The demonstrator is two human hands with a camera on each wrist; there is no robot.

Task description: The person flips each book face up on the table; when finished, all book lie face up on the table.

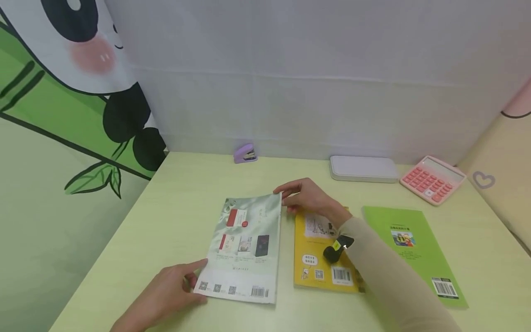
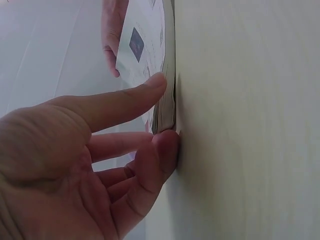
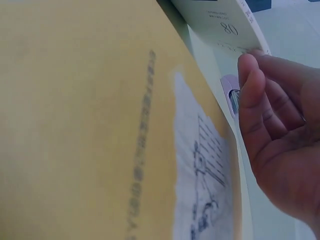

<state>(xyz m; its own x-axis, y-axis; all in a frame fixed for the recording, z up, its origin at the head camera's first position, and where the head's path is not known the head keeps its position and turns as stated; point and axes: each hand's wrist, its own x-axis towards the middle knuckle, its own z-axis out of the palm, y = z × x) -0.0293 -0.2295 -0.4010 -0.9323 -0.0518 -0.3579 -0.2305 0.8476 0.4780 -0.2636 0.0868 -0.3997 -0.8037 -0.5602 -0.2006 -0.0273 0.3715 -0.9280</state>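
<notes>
A pale green-white magazine [image 1: 244, 249] with small product pictures and a barcode lies back cover up, left of the yellow book. At its near left corner is my left hand [image 1: 168, 288], thumb and fingers on either side of the corner. The left wrist view shows the thumb of the left hand [image 2: 95, 145] touching the page edges [image 2: 166, 107]. My right hand [image 1: 309, 198] pinches the far right corner between thumb and fingers. In the right wrist view, the right hand [image 3: 285, 115] holds the magazine [image 3: 225, 25] by a corner, its printed spine showing.
Under my right forearm lies a yellow book [image 1: 304, 258], with a green book [image 1: 415, 263] to its right. A purple stapler [image 1: 245, 153], a pale flat case [image 1: 364, 168] and a pink calculator [image 1: 433, 180] sit along the table's back, near the white wall covering [image 1: 290, 115].
</notes>
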